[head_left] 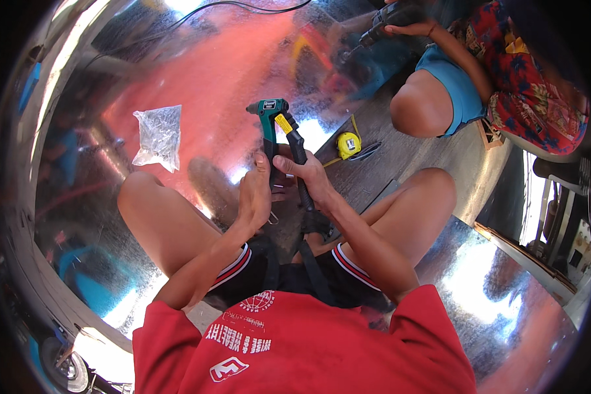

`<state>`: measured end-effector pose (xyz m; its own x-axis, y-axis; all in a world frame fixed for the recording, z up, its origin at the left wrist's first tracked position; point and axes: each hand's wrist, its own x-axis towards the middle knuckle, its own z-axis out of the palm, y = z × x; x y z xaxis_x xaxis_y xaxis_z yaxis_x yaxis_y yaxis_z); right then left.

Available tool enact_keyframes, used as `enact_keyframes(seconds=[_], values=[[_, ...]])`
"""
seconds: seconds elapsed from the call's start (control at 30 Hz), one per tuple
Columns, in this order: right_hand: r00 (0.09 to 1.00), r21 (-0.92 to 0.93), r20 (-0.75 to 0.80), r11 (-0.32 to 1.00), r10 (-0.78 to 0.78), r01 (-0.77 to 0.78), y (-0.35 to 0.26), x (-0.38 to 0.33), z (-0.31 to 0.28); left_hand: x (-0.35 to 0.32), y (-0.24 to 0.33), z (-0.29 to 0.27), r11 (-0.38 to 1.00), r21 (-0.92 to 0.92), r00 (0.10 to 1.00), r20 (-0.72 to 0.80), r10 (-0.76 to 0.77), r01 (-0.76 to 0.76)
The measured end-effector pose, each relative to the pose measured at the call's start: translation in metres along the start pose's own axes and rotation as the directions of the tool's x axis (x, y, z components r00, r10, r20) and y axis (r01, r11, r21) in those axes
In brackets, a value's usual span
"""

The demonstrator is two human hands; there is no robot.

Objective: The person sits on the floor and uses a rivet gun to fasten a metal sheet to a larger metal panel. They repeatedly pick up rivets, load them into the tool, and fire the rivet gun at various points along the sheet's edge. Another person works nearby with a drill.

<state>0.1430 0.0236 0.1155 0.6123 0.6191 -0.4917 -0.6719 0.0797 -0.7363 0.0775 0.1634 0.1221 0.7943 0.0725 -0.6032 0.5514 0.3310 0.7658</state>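
A hand riveter [269,121] with a green head and black handles is held upright between my two hands, above my crossed legs. My left hand [255,190] is closed round its left handle. Round the black right handle my right hand [310,177] is wrapped, thumb toward the middle. The two handles stand slightly apart, and the nose of the tool points left. The lower ends of my fingers are partly hidden behind the handles.
A clear plastic bag [158,138] of small pieces lies on the shiny metal sheet [203,85] at left. A yellow tape measure [349,144] rests on dark boards to the right. At upper right a co-worker's hand [410,29] holds a drill [382,23]. A black cable crosses the top.
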Motion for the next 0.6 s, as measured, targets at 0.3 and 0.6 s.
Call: enact_keyframes(seconds=[0.3,0.6], values=[[0.891,-0.386,-0.301,0.898,-0.340,0.212,0.028,-0.020,0.055,-0.027,-0.030,0.005,0.915,0.349,0.970,-0.054,0.238,-0.205],[0.975,-0.109,-0.139,0.981,-0.175,0.161,0.010,-0.016,0.033,-0.018,-0.002,0.002,0.998,-0.010,0.996,-0.063,0.058,-0.059]])
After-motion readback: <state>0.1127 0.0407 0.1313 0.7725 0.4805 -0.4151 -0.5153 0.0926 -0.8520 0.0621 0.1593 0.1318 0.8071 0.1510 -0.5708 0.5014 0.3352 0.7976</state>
